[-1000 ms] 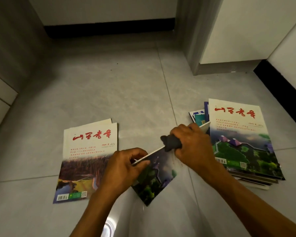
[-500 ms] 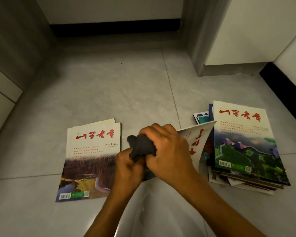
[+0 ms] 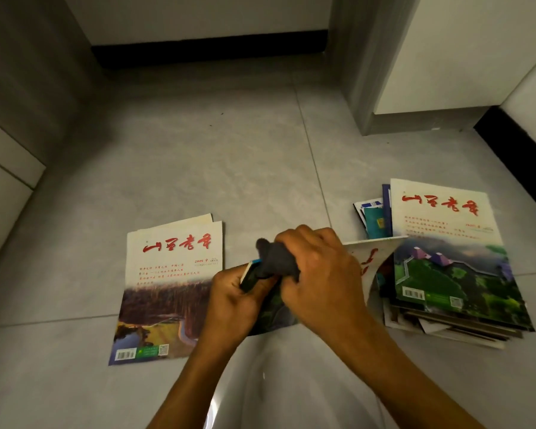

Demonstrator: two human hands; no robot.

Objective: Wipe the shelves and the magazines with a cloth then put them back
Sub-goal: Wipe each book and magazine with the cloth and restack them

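Magazines are what the work turns on, and one magazine is held up off the floor between the hands, near centre. A second ago the dark cloth sat at the far right end of its edge; now it has run leftward along that edge to meet the left hand, so this pass looks nearly finished and the copy is probably due for a turn or the wiped stack. The left hand grips the magazine's left end, fingers curled round it. The right hand is closed on the bunched cloth, pressing it to the magazine. A wiped-looking pile lies left; the taller stack lies right.
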